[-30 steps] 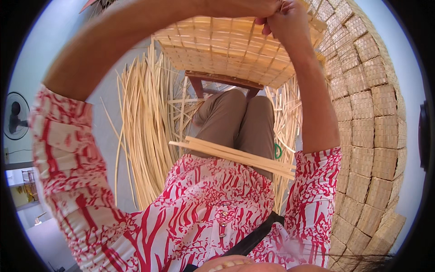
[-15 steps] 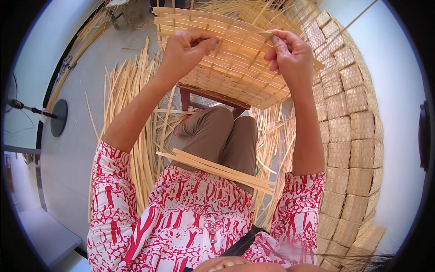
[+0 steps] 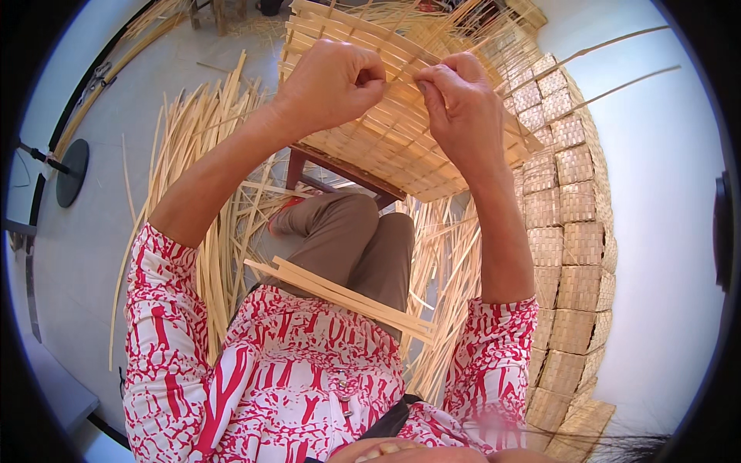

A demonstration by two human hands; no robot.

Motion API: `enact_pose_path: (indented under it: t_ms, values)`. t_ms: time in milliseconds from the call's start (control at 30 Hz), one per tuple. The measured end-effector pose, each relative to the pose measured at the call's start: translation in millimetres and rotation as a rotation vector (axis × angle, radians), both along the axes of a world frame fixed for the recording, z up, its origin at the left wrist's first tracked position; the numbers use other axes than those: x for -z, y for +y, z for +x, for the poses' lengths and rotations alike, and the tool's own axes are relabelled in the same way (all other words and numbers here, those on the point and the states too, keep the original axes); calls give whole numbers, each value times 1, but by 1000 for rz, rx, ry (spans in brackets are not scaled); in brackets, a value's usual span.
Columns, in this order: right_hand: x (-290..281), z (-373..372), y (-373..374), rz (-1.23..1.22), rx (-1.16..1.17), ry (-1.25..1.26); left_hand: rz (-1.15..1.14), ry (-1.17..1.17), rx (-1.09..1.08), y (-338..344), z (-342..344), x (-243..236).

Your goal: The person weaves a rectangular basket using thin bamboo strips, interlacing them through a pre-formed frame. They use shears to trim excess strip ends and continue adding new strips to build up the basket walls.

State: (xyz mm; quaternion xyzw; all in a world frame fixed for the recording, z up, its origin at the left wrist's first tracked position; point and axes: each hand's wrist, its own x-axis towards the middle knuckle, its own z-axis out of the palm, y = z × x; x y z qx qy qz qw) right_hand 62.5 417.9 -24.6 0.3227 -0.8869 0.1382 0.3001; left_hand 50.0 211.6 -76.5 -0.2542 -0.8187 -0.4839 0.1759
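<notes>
In front of me an open-weave bamboo basket (image 3: 378, 139) rests tilted on a dark wooden stool (image 3: 296, 166). My left hand (image 3: 336, 85) is closed over its upper left part, fingers curled in against a thin bamboo strip at the weave. Close by on the right, my right hand (image 3: 459, 104) pinches a strip between thumb and fingers. The curled fingers hide much of what they grip. Two long strip ends (image 3: 617, 40) stick out beyond the basket to the right. Several flat bamboo strips (image 3: 347, 301) lie across my lap.
Loose bamboo strips (image 3: 208, 154) cover the floor left of my legs, and more strips (image 3: 451, 255) lie to their right. Stacked woven baskets (image 3: 583, 201) line the right wall. A round black stand base (image 3: 73, 174) is at the far left.
Both hands have drawn closer together, the right one moving left and slightly down. The basket has shifted a little in view, and a second strip end now shows at the right.
</notes>
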Motion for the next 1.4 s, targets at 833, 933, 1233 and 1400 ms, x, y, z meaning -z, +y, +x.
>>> enact_pose_path:
  t_ms: [833, 933, 1233, 1400]
  values:
    - [-4, 25, 13, -190, -98, -227, -356, 914, 65, -17, 9, 1]
    - [-1, 22, 15, -135, -120, -208, -391, 934, 109, -15, 6, 0]
    - [2, 26, 5, -369, -51, -262, 373, 116, -7, 27, 15, 16]
    - [8, 27, -4, -612, -72, -289, 666, 13, -1, 43, 13, 5]
